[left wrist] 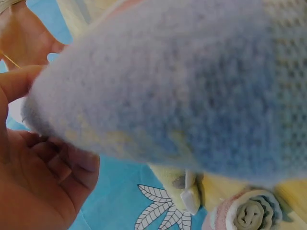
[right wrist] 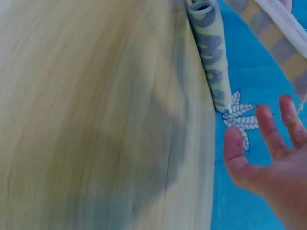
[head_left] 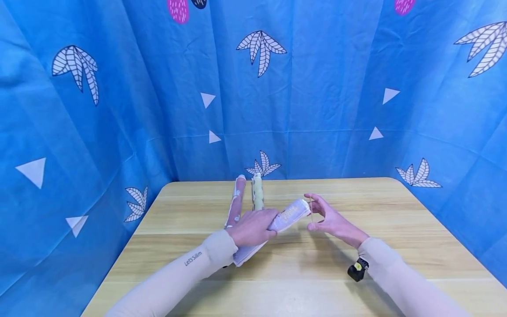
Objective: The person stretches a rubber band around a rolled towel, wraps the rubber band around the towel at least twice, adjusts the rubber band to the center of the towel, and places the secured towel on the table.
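Lavender rolled knit towel (head_left: 292, 214): 1, held above the pale wood-grain tabletop (head_left: 325, 277). Yellowish lettering along its side; too blurred to read. Dark print on the off-white left sleeve (head_left: 174, 273) reads "Let's Sillim".

Count of rolls: 3 in all. Besides the lavender one, a mauve fabric roll with whitish spots (head_left: 236, 201) and a pale green fabric roll with grey patches (head_left: 258, 193) lie side by side on the tabletop, beyond the left hand (head_left: 253, 226), mauve to the left of green. Thin yellowish band (head_left: 311, 211): 1.

Left hand: fingers closed around the middle of the lavender towel, which slants up toward the right hand (head_left: 332, 221). Right hand: thumb and fingers spread well apart, the band stretched across them just beside the towel's raised end. Whether those fingers touch the towel, cannot tell.
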Motion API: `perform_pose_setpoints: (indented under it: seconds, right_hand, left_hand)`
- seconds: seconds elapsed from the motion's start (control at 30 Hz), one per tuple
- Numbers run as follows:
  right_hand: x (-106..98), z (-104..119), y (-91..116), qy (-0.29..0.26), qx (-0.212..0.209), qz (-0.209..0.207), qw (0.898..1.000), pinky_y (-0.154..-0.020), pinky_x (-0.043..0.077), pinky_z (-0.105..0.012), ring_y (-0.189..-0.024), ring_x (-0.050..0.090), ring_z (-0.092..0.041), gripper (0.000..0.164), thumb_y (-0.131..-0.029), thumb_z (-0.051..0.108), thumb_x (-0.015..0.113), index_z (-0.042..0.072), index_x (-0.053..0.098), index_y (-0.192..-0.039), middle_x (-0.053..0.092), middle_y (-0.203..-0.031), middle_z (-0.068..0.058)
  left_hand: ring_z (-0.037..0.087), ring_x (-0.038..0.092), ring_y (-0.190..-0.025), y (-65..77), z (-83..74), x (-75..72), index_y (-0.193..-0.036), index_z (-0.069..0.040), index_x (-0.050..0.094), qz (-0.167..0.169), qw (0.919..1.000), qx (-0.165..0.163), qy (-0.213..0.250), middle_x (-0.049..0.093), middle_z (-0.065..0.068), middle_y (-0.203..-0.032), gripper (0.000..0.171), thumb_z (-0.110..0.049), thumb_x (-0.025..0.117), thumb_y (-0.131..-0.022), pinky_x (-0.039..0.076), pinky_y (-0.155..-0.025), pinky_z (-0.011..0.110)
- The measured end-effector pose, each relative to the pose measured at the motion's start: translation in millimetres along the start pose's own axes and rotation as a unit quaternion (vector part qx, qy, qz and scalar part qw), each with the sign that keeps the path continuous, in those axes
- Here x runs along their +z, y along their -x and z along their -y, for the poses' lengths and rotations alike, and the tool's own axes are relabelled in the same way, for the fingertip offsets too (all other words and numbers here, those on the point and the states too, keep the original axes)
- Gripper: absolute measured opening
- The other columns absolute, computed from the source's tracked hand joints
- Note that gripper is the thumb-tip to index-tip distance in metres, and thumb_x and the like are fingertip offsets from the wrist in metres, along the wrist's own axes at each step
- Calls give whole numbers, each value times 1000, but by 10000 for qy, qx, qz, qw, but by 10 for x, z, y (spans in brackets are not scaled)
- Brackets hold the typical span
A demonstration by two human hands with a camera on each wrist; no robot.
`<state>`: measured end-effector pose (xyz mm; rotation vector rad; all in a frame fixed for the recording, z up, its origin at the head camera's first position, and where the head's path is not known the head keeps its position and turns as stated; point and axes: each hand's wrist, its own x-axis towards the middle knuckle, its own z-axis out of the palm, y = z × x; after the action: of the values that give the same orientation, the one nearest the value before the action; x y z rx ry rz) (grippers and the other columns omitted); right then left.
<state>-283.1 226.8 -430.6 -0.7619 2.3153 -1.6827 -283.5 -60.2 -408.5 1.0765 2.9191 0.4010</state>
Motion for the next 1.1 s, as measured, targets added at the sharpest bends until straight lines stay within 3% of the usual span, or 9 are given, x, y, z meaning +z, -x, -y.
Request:
perform_pose_setpoints:
  seconds: [0.17, 0.4, 0.6, 0.7, 0.83, 0.93, 1.1]
  right_hand:
    - [57, 64, -39, -207, -224, 88, 9995, -94, 50, -47, -136, 39, -45, 103, -80, 41, 84, 26, 19, -158, 38, -152, -23]
    - [107, 144, -71, 633, -333, 230, 9972, -86, 55, -45, -126, 49, -35, 101, -75, 24, 89, 28, 28, -155, 46, -145, -17]
    - [195, 148, -81, 806, -273, 452, 9953, -97, 49, -43, -120, 56, -28, 98, -73, 24, 90, 30, 33, -153, 52, -139, -8]
    - [246, 142, -100, 849, -357, 465, 9947, -98, 50, -41, -115, 60, -25, 97, -72, 24, 91, 28, 36, -152, 54, -136, -7]
    - [312, 158, -117, 1026, -435, 368, 9931, -93, 52, -38, -109, 62, -23, 94, -73, 24, 91, 27, 38, -150, 57, -131, -6]
    - [354, 186, -126, 1104, -392, 258, 9928, -91, 53, -37, -107, 62, -21, 92, -73, 21, 91, 30, 39, -149, 58, -131, -1]
    - [391, 216, -139, 1083, -303, 176, 9935, -91, 54, -35, -110, 64, -21, 95, -75, 20, 90, 32, 36, -151, 59, -135, 0]
  left_hand:
    - [10, 58, -89, 10, -4, -8, -130, -25, 54, 232, 9997, 56, 16, 65, -8, -111, 41, -34, 70, -93, 50, -77, 31]
    - [10, 58, -104, 41, 36, -28, -140, -29, 53, 449, 9987, 237, 32, 63, -10, -129, 51, -32, 70, -92, 50, -90, 35]
    - [10, 57, -117, 68, 62, -41, -139, -28, 55, 617, 9967, 526, 57, 60, -10, -138, 51, -23, 70, -91, 49, -98, 36]
    - [10, 57, -114, 67, 47, -53, -134, -26, 57, 609, 9965, 561, 127, 61, -10, -132, 47, -19, 71, -90, 49, -96, 34]
    - [8, 57, -102, 66, -6, -54, -134, -25, 51, 500, 9953, 470, 685, 62, -7, -123, 50, -14, 72, -89, 50, -90, 28]
    - [8, 59, -98, 51, -45, -31, -142, -26, 40, 251, 9921, 557, 1099, 61, -4, -124, 63, -12, 72, -89, 51, -85, 24]
    - [12, 64, -108, -1, -94, 26, -146, -28, 36, -402, 9906, 1209, 490, 58, -2, -139, 67, -21, 74, -92, 55, -85, 26]
